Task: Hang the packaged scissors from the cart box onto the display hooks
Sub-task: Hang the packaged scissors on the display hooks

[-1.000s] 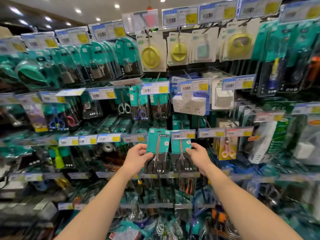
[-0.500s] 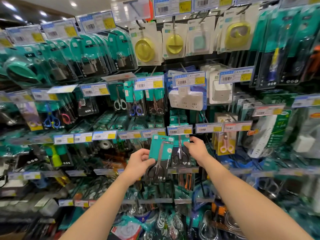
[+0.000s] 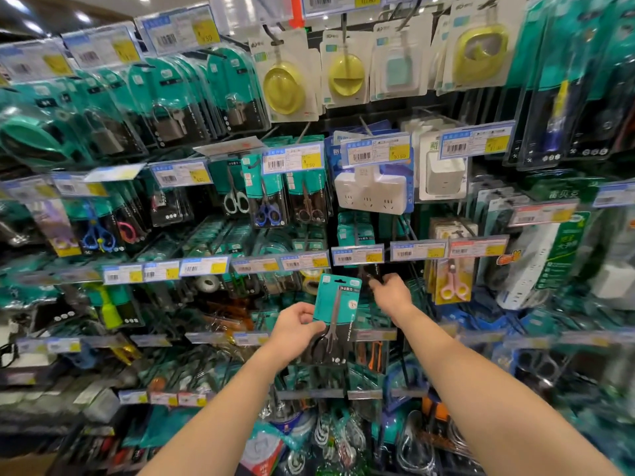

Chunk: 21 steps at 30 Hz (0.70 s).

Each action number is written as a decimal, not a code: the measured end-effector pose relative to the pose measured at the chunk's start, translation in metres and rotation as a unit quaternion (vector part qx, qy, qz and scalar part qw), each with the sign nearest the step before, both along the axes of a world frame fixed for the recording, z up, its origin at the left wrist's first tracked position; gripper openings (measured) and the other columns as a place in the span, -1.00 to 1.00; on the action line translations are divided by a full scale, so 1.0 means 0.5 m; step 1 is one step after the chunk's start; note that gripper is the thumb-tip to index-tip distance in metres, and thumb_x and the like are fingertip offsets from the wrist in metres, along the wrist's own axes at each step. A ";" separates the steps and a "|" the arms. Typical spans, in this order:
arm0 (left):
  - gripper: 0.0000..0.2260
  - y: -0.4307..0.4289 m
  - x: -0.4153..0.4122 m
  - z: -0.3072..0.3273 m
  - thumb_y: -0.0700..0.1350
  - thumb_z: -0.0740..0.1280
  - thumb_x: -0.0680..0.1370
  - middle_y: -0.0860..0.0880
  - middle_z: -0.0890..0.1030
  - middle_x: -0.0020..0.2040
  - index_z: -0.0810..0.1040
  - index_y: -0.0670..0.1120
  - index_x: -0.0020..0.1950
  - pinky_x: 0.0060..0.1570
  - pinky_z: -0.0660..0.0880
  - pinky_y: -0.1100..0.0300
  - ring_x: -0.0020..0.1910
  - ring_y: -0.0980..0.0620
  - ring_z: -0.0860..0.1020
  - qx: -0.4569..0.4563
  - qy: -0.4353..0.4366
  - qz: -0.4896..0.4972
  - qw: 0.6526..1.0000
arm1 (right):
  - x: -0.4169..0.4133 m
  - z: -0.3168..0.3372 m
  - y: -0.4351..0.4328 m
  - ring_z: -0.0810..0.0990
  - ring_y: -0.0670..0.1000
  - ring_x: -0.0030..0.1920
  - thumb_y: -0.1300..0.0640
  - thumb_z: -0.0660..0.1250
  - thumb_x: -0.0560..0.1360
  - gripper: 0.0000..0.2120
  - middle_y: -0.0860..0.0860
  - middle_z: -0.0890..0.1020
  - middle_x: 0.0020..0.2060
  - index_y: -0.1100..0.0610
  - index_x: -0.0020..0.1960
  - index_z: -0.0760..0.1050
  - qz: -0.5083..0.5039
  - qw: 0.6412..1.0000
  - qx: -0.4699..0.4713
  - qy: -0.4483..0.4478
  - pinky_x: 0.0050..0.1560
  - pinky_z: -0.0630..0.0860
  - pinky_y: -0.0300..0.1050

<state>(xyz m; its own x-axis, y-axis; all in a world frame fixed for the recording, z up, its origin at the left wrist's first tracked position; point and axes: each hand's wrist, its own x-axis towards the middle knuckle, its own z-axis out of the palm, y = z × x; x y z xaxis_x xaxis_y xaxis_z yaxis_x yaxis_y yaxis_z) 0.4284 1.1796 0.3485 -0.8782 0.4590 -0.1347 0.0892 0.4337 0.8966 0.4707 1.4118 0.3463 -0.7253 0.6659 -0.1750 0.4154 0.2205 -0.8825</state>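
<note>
Before the hooks, left hand [image 3: 295,329] grips packaged scissors [image 3: 335,314]; right hand [image 3: 391,292] loosely curled.

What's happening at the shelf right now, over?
Left hand grips scissors pack, off hook. Right hand reaching to hook, grip unclear. Price tag overhangs it.

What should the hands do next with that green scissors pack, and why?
Probably lift the scissors pack up and right toward the hook area where the right hand reaches. The left hand holds it below the price tags, tilted and not yet hung.
</note>
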 end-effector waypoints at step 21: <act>-0.79 0.123 -0.024 0.016 -0.22 0.44 0.57 -0.06 0.74 0.04 0.56 -0.10 0.19 -0.16 0.53 0.37 -0.03 0.07 0.70 0.104 0.022 -0.040 0.994 | 0.084 -0.030 -0.016 0.57 -0.06 -0.18 0.14 0.36 0.60 -0.91 0.06 0.67 -0.23 0.08 0.03 0.64 0.120 0.979 -0.083 0.140 -0.12 0.55 -0.11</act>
